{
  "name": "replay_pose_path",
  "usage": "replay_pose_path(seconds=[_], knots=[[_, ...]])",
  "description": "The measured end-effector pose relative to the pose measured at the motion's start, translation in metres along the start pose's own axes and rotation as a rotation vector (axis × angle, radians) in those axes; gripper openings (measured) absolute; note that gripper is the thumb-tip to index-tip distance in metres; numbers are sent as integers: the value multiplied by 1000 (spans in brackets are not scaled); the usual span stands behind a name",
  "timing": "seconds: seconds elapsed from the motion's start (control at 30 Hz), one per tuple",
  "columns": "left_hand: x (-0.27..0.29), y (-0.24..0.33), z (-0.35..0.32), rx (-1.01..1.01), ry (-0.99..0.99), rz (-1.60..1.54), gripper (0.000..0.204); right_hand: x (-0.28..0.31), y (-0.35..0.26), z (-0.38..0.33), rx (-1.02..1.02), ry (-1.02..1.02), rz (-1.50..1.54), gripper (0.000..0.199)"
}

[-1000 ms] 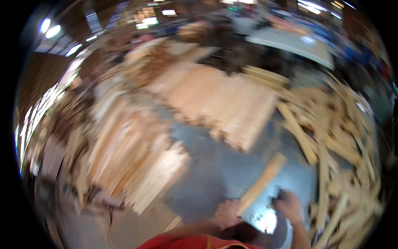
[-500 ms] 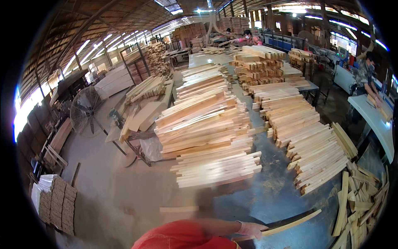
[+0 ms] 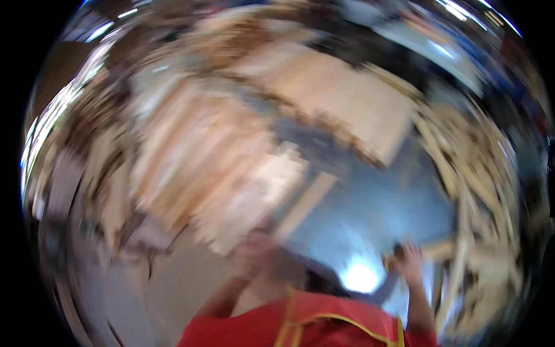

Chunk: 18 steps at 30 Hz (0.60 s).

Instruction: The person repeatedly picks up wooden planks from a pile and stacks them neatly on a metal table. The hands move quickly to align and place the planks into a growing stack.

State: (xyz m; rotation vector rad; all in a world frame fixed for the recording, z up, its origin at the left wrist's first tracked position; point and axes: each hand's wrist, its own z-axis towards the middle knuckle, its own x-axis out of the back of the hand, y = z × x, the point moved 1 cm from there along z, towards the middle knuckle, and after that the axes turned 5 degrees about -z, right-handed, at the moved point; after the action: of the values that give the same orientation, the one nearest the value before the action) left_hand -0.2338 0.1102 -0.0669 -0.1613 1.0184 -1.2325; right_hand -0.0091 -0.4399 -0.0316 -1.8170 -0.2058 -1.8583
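Note:
Motion smears this view. My left hand (image 3: 253, 253) is at the near end of a pale wooden strip (image 3: 309, 203), which lies on the blue-grey tabletop (image 3: 370, 217) beside the rows of strips; blur hides whether its fingers grip the strip. Farther right, my right hand (image 3: 409, 265) has its fingers curled round a light wooden strip (image 3: 438, 250) at the table's right side. The strip's short end sticks out left of the hand, and the rest points to the offcut pile.
Rows of stacked wooden strips (image 3: 202, 144) cover the table's left part. A second row of strips (image 3: 341, 95) lies beyond. Loose wooden pieces (image 3: 480, 185) are heaped at the right. A pale work surface (image 3: 433, 49) stands at the far right.
The view has swung down and to the right. Both hands now show, where one hand held a strip at the lower edge before. A strip now lies beside the near stack.

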Motion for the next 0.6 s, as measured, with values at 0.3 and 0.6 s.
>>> replay_pose_path(seconds=[0.3,0.6], knots=[[2,37,76,-290,-1003,-1881,80,56,32,20,-89,-299,-444,48],[177,16,262,-883,-717,-2477,98,65,10,5,-425,339,-141,30]])
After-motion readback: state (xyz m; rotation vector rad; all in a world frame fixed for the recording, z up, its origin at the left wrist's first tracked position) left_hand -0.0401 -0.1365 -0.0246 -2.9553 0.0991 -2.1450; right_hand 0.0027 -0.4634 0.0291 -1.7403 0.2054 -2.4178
